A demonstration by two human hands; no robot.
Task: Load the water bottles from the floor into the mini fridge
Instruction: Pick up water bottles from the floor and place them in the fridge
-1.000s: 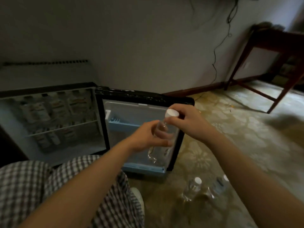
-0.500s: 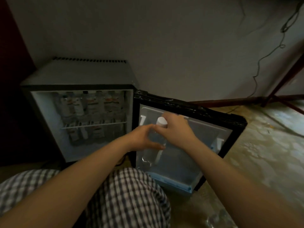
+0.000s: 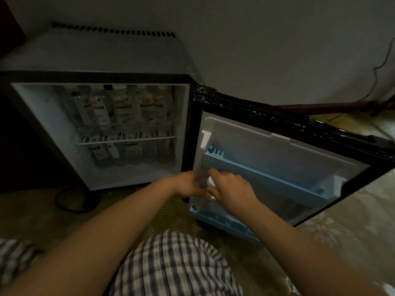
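Note:
The mini fridge (image 3: 100,58) stands open against the wall, with several labelled water bottles (image 3: 124,112) on its wire shelf and more below. Its door (image 3: 277,150) swings out to the right, showing light blue door racks. A clear water bottle (image 3: 202,199) with a white cap hangs upright at the left end of the lower door rack (image 3: 215,217). My left hand (image 3: 188,184) grips the bottle's body. My right hand (image 3: 230,186) holds it at the cap end. The bottle's lower part is blurred against the rack.
A black cable loop (image 3: 74,197) lies on the floor left of the fridge. My knee in checked fabric (image 3: 175,265) is at the bottom centre. Patterned floor (image 3: 346,227) stretches to the right, where a wooden furniture leg (image 3: 382,105) and a wall cable (image 3: 382,60) show.
Both hands have carried the bottle down from chest height toward the lower door rack. My view has swung left, so the bottles on the floor are out of frame.

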